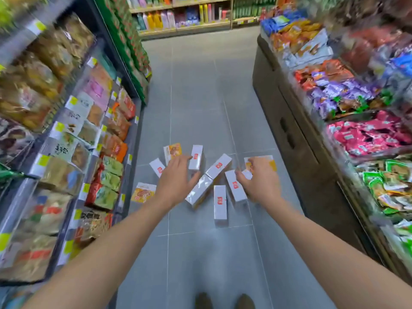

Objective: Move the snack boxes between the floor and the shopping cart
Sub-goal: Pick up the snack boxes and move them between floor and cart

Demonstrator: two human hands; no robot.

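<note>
White snack boxes [220,205] below both hands [176,181] [258,184].

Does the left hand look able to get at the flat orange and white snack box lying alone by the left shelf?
Probably yes. The flat orange and white snack box lies apart on the grey tiled floor, nothing covers it, and the open, empty left hand hovers close by.

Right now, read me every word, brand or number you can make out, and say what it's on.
No text reads clearly.
Red marks on the white snack boxes: too small and blurred to read.
Yellow price tags at left: blurred.
Dark characters on a pale packet at left: blurred.
Print on the wrapped snacks at right: blurred.
</note>
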